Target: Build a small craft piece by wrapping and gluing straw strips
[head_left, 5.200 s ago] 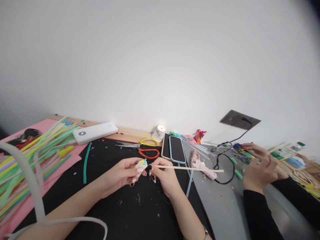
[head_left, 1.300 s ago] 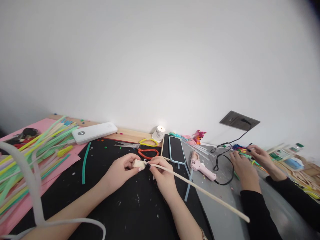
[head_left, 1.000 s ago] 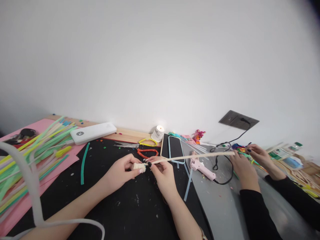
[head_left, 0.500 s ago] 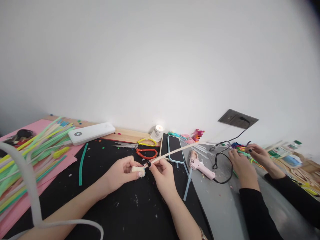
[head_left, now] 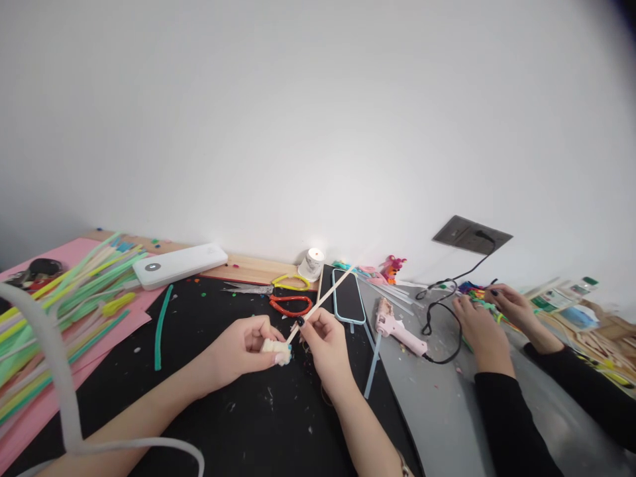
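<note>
My left hand (head_left: 247, 348) pinches a small cream fuzzy piece (head_left: 276, 351) with a bit of blue at its right edge. Close beside it, my right hand (head_left: 325, 344) holds a cream pipe cleaner (head_left: 325, 296) between thumb and fingers. Its lower end meets the fuzzy piece; whether it is joined there I cannot tell. The long free end slants up to the right, across the phone (head_left: 348, 296). Just beyond my hands lie scissors (head_left: 291, 305) with red and yellow handles. A green pipe cleaner (head_left: 161, 328) lies left of my left hand.
Many coloured pipe cleaners (head_left: 94, 291) cover pink paper at left, near a white oblong device (head_left: 181, 265). A white cup (head_left: 312, 264) stands by the wall. At right are a pink glue gun (head_left: 400, 331), its black cord (head_left: 450, 308), and a co-worker's hands (head_left: 484, 331).
The cream pipe cleaner has swung to a steeper angle, its free end now further left. The fuzzy piece has moved slightly down. The co-worker's hands have barely shifted.
</note>
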A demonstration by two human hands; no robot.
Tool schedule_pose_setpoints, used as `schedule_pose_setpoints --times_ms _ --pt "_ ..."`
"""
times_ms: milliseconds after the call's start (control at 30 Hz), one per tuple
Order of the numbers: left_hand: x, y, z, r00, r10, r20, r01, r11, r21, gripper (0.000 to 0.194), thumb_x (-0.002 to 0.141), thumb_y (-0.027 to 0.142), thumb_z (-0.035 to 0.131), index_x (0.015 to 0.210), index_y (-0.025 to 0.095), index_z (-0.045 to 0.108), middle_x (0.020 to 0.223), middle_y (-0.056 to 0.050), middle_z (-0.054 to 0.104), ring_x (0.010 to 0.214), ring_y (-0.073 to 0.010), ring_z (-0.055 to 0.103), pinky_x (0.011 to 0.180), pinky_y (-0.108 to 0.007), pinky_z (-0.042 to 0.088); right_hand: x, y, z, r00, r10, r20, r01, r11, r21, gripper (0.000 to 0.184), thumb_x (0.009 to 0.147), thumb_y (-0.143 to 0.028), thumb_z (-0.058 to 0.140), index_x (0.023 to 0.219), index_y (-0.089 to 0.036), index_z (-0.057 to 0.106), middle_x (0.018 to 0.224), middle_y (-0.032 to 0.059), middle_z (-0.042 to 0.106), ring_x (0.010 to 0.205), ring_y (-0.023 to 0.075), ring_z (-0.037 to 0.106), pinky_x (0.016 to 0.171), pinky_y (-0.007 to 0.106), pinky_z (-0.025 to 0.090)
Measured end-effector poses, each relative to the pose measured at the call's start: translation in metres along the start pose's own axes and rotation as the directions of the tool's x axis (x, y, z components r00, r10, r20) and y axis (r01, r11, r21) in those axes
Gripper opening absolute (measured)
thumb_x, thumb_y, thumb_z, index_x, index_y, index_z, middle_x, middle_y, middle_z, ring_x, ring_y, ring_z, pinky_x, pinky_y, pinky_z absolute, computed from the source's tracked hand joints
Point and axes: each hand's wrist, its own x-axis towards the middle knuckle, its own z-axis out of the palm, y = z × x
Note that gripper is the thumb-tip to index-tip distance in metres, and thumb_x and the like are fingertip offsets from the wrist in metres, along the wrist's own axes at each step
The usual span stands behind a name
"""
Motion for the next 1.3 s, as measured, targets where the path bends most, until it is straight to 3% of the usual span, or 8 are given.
schedule_pose_setpoints --times_ms 367,600,700,767,867,900,1033,1300 --pt "-0.001 -0.002 0.000 0.996 0.020 0.087 -0.021 1.000 0.010 0.023 0.066 0.020 0.072 0.069 0.019 0.049 0.092 -0.004 0.067 0.075 -0.0163 0.063 0.068 -0.029 0.048 0.003 0.005 -0.001 0.986 0.158 0.045 -0.157 0.987 -0.014 0.021 0.072 -0.032 0.062 0.061 -0.019 0.049 0.049 -0.0057 0.049 0.042 0.0082 0.042 0.043 0.020 0.034" --pt "0.004 0.002 -0.002 0.990 -0.035 -0.137 0.032 0.999 -0.020 0.027 0.066 0.023 0.072 0.066 0.019 0.046 0.092 -0.004 0.068 0.077 -0.0170 0.066 0.072 -0.031 0.050 0.009 -0.010 -0.026 0.998 0.013 -0.058 -0.029 0.961 -0.275 0.012 0.079 -0.030 0.053 0.077 -0.018 0.056 0.065 0.0014 0.063 0.049 0.0121 0.050 0.045 0.022 0.039" --pt "0.002 0.006 -0.001 0.982 -0.042 -0.182 0.037 0.999 -0.027 0.028 0.065 0.025 0.074 0.066 0.019 0.046 0.092 -0.004 0.069 0.079 -0.0180 0.066 0.074 -0.032 0.049 0.011 -0.026 -0.063 0.982 -0.101 -0.158 -0.002 0.836 -0.548 0.015 0.077 -0.023 0.050 0.087 -0.017 0.060 0.077 0.0051 0.065 0.066 0.0178 0.059 0.060 0.028 0.046" --pt "0.001 0.007 -0.001 0.982 -0.039 -0.187 0.035 0.999 -0.026 0.027 0.065 0.025 0.073 0.067 0.019 0.047 0.090 -0.004 0.070 0.079 -0.0181 0.066 0.074 -0.031 0.049 0.013 -0.033 -0.096 0.969 -0.107 -0.222 -0.091 0.682 -0.726 0.026 0.075 -0.017 0.048 0.098 -0.016 0.060 0.090 0.0077 0.066 0.073 0.0193 0.061 0.067 0.030 0.047" --pt "0.001 0.007 -0.001 0.977 -0.043 -0.207 0.038 0.999 -0.030 0.028 0.064 0.025 0.075 0.068 0.019 0.048 0.091 -0.003 0.070 0.080 -0.0180 0.066 0.073 -0.030 0.049 0.012 -0.035 -0.143 0.937 0.016 -0.349 -0.343 0.241 -0.908 0.044 0.072 -0.010 0.048 0.115 -0.017 0.055 0.110 0.0120 0.063 0.101 0.0237 0.059 0.082 0.033 0.044" --pt "0.002 0.007 -0.001 0.976 -0.045 -0.212 0.039 0.999 -0.032 0.028 0.063 0.024 0.075 0.068 0.019 0.048 0.091 -0.003 0.069 0.080 -0.0178 0.066 0.073 -0.030 0.049 0.012 -0.033 -0.155 0.917 0.046 -0.395 -0.397 0.180 -0.900 0.046 0.071 -0.010 0.050 0.117 -0.014 0.055 0.112 0.0164 0.062 0.105 0.0280 0.057 0.083 0.037 0.043" --pt "0.002 0.007 -0.001 0.977 -0.055 -0.208 0.053 0.998 -0.016 0.028 0.062 0.024 0.076 0.069 0.019 0.049 0.092 -0.003 0.069 0.079 -0.0178 0.066 0.073 -0.030 0.049 0.011 -0.023 -0.177 0.853 0.127 -0.507 -0.517 0.063 -0.854 0.050 0.069 -0.014 0.053 0.119 -0.014 0.055 0.115 0.0231 0.058 0.105 0.0395 0.055 0.078 0.048 0.042" --pt "0.001 0.010 -0.001 0.971 -0.024 -0.239 0.032 0.999 0.031 0.028 0.065 0.029 0.074 0.069 0.019 0.048 0.098 -0.004 0.066 0.084 -0.0197 0.067 0.080 -0.035 0.049 0.015 -0.017 -0.175 0.844 0.176 -0.507 -0.520 0.032 -0.854 0.044 0.070 -0.022 0.053 0.114 -0.020 0.054 0.112 0.0149 0.062 0.106 0.0357 0.056 0.081 0.051 0.040"
